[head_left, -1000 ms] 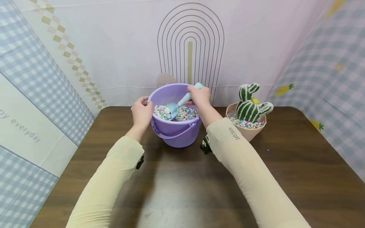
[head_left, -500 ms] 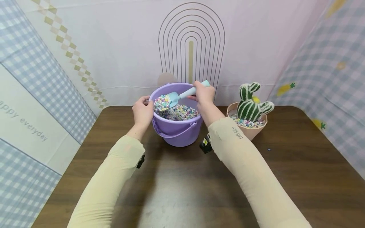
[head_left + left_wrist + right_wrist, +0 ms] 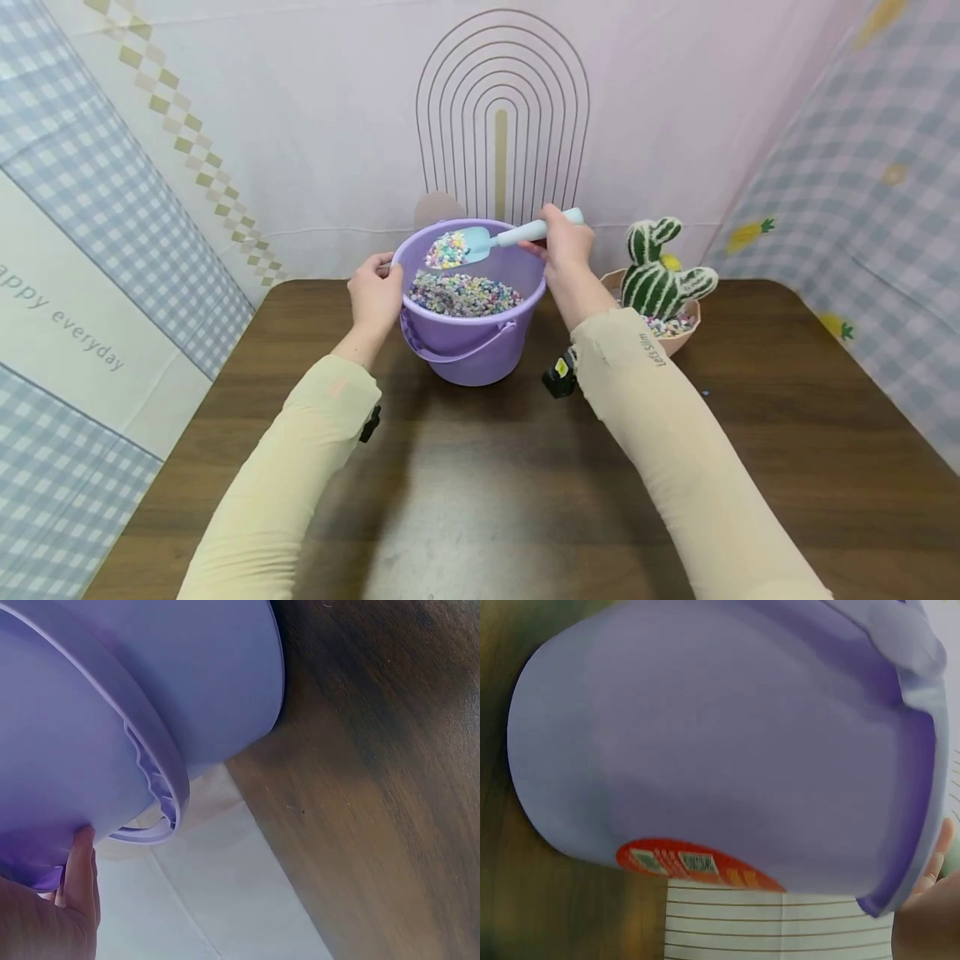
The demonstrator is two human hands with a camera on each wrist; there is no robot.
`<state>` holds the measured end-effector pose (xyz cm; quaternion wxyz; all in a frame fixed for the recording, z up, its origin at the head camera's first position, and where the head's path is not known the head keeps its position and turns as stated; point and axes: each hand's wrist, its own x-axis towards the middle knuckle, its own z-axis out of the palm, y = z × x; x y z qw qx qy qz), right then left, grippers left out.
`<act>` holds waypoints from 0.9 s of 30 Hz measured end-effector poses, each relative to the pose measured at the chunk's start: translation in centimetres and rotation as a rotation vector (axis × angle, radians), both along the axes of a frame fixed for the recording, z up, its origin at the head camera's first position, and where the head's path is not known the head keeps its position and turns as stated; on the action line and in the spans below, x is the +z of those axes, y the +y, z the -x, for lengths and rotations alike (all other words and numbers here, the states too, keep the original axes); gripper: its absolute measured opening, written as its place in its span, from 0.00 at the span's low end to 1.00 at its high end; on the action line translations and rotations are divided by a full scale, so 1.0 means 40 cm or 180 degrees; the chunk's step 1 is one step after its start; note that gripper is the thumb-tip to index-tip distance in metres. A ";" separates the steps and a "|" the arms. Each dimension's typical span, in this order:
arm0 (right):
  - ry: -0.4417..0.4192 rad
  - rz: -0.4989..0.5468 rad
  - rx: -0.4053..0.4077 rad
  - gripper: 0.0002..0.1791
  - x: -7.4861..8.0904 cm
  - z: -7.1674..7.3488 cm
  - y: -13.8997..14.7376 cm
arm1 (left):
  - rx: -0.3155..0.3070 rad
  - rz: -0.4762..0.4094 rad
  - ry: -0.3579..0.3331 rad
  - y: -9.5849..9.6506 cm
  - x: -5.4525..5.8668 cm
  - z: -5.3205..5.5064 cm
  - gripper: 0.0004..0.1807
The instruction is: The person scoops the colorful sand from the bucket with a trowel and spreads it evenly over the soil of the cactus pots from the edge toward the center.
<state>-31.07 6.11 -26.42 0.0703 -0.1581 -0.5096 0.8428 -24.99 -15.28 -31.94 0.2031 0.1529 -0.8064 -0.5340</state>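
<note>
My left hand [image 3: 377,292] grips the left rim of a purple bucket [image 3: 480,350], thumb over the edge; in the left wrist view its fingers [image 3: 79,877] lie along the outer wall. Small multicoloured pebbles [image 3: 465,297] fill the lower part of the bucket. My right hand [image 3: 567,242] holds a light blue scoop [image 3: 480,242] by its handle, above the bucket's right rim. The blade bears a heap of pastel pebbles [image 3: 447,250] and hangs over the bucket opening. In the right wrist view the bucket wall hides most of the right hand [image 3: 930,915].
To the right stands a peach pot [image 3: 678,342] with a knitted-looking cactus [image 3: 652,283] and pebbles in it, partly behind my right forearm. The bucket's handle [image 3: 468,354] hangs down in front. A tiny blue bit [image 3: 705,392] lies on the wooden table [image 3: 480,500].
The scoop has risen out of the pebbles with a load on it and moved right, its blade now more level. My left hand has stayed on the bucket's rim.
</note>
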 end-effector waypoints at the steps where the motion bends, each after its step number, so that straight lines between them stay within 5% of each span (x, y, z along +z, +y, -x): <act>1: -0.0005 0.0003 -0.0005 0.05 0.000 0.000 0.006 | 0.0000 -0.0015 -0.0012 0.000 -0.001 0.000 0.23; 10: -0.0017 0.0068 -0.0076 0.04 0.008 -0.007 0.055 | -0.0071 -0.0090 -0.0054 -0.005 -0.001 0.001 0.23; 21: -0.0037 0.0098 -0.0128 0.03 0.050 -0.033 0.125 | -0.0132 0.0045 0.0687 0.018 0.043 -0.012 0.20; 27: 0.0012 0.0226 -0.0122 0.03 0.093 -0.052 0.187 | -0.0197 0.0050 0.0818 0.057 0.076 -0.023 0.21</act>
